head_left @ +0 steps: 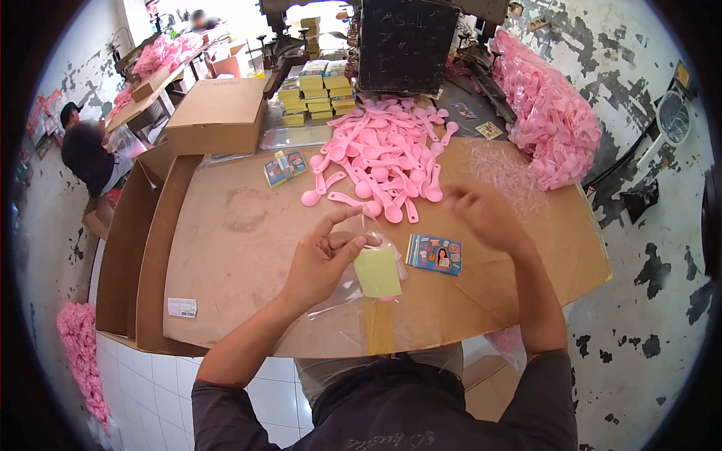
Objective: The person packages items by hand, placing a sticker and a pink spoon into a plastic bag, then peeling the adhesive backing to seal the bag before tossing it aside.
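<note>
- While the left hand [320, 259] sits over the middle of the tabletop [241, 248], close to its near edge, its thumb and bent fingers pinch the top of a clear bag [347, 295]; the index finger sticks up, free.
- Clear bag: thin, glossy, crinkled film, lying flat and trailing toward the near edge.
- Pale yellow-green card [377, 272] is inside the bag, slightly tilted, just right of the left thumb.
- There may be something pink at the bag's mouth; too small to confirm.
- Right hand [481, 214] is raised above the right half of the tabletop and motion-blurred. Can't tell how far open it is or whether it holds anything.
- Printed picture card [435, 253] lies flat just right of the bag, below the right hand.
- Loose pile of pink spoons [383, 154] covers the far middle, its nearest ones just beyond the left fingertips.
- Two small printed packs [286, 167] sit left of the pile.
- Heap of bagged pink spoons [549, 113] at the far right corner.
- Closed cardboard box [218, 116] at the far left corner.
</note>
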Tool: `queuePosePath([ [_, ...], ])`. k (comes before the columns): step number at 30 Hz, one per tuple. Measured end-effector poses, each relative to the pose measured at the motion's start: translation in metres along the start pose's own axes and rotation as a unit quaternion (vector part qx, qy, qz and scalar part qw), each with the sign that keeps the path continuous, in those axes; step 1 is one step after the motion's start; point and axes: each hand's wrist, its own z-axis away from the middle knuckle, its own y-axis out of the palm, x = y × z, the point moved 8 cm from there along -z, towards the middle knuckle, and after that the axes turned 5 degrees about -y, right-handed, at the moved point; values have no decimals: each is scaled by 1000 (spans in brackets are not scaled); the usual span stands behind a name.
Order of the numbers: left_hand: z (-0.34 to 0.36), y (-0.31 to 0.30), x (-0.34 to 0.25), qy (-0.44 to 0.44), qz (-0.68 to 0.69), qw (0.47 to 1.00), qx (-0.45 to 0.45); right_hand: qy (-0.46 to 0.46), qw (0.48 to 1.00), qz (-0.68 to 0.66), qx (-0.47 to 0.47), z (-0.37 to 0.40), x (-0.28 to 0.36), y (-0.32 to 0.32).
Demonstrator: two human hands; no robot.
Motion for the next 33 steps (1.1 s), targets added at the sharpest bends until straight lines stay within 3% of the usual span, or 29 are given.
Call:
queuePosePath([
  [1, 1, 1, 0, -1, -5, 1000, -5, -3, 989, -105, 104, 2, 19, 32],
  [3, 0, -1, 3, -4, -7, 1000, -8, -90, 970, -180, 140, 6, 66, 66],
  [6, 0, -6, 12, -20, 7, 1000, -5, -12, 952, -262, 159, 2, 53, 103],
  [9, -1, -4, 3, -31, 30, 999, 1, -3, 930, -349, 112, -4, 33, 113],
  [20, -5, -11, 28, -72, 15, 997, -6, 42, 919, -389, 49, -1, 16, 102],
  [24, -4, -12, 27, -37, -17, 999, -6, 37, 909, -412, 56, 1, 8, 102],
  [29, -4, -9, 18, -2, -51, 998, 33, -20, 931, -360, 59, 1, 20, 88],
  [33, -3, -13, 19, -34, 7, 998, 44, -74, 949, -298, 64, 2, 22, 81],
])
